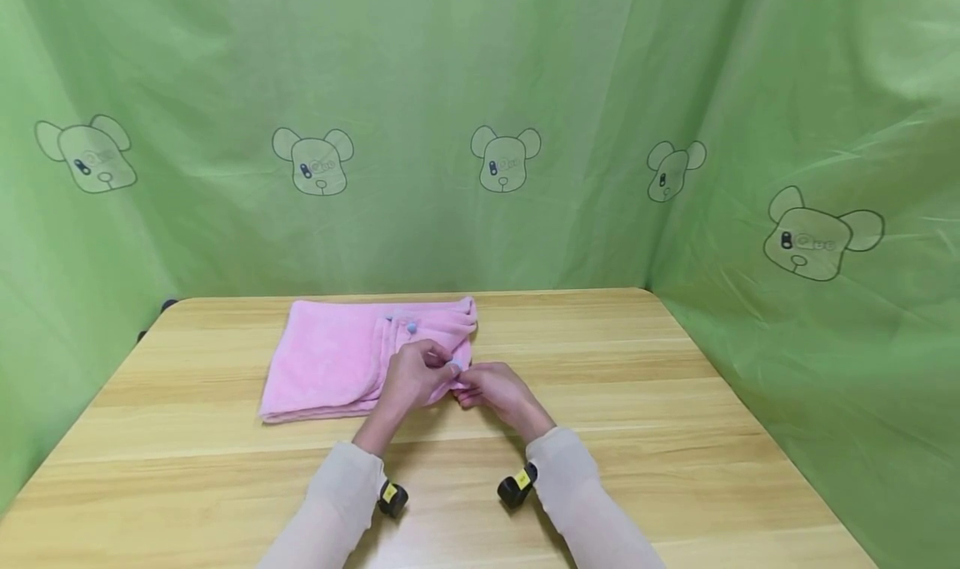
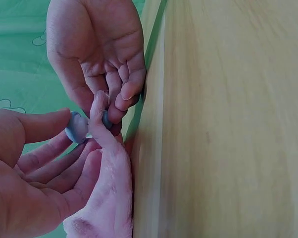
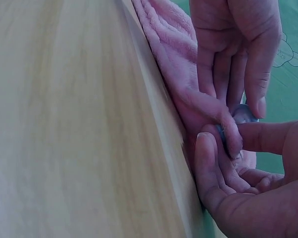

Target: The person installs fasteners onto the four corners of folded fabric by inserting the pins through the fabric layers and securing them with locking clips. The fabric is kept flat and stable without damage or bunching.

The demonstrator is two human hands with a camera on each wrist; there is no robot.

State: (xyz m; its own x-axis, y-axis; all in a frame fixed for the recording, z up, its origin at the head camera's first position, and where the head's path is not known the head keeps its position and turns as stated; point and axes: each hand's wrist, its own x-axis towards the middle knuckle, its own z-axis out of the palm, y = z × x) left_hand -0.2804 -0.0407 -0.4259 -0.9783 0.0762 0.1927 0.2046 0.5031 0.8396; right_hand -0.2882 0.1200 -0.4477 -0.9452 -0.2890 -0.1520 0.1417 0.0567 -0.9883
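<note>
A folded pink fleece cloth (image 1: 322, 352) with blue buttons lies on the table. Near its right front corner, my left hand (image 1: 415, 377) pinches a round blue button (image 2: 77, 127) between thumb and fingers. Opposite it, my right hand (image 1: 502, 392) grips the edge of the pink fabric (image 3: 231, 139) right beside that button. A bit of blue (image 2: 107, 119) also shows on the other side of the fabric edge, partly covered by the right fingers. Farther back on the cloth sits another blue button (image 1: 412, 327).
The cloth rests on a light wood-grain table (image 1: 600, 361). Green curtains (image 1: 420, 227) printed with bear heads hang behind and at both sides. Each wrist carries a small black camera (image 1: 516, 487).
</note>
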